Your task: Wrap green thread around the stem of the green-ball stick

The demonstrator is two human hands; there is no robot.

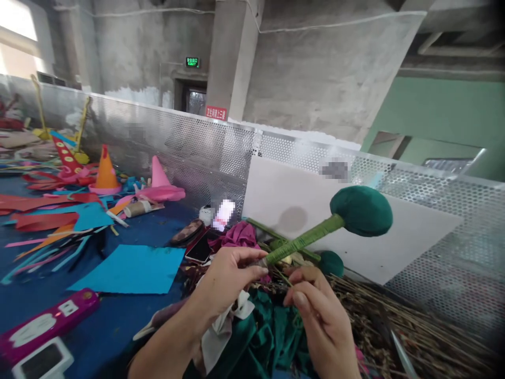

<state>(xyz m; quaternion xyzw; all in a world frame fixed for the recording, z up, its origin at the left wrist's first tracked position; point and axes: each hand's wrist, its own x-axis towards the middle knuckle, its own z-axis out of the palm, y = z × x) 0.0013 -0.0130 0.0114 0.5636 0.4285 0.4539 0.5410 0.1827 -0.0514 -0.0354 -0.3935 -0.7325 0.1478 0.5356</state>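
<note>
My left hand (229, 276) is pinched shut on the lower end of a green-wrapped stem (303, 240). The stem rises to the right and ends in a dark teal padded head (362, 210), like a fabric mushroom. My right hand (315, 310) is closed just below and right of the stem's base, its fingers pinched on a thin green strand. A second teal padded head (330, 263) lies just behind my hands. Teal cloth (264, 337) and white cloth (221, 331) lie under my wrists.
A white board (300, 210) leans on a perforated metal screen (189, 152). Thin brown twigs (398, 326) are piled at the right. A cyan sheet (134, 268), a phone (200, 250), paper cones (105, 171), coloured scraps and a magenta power strip (43, 323) lie on the blue table.
</note>
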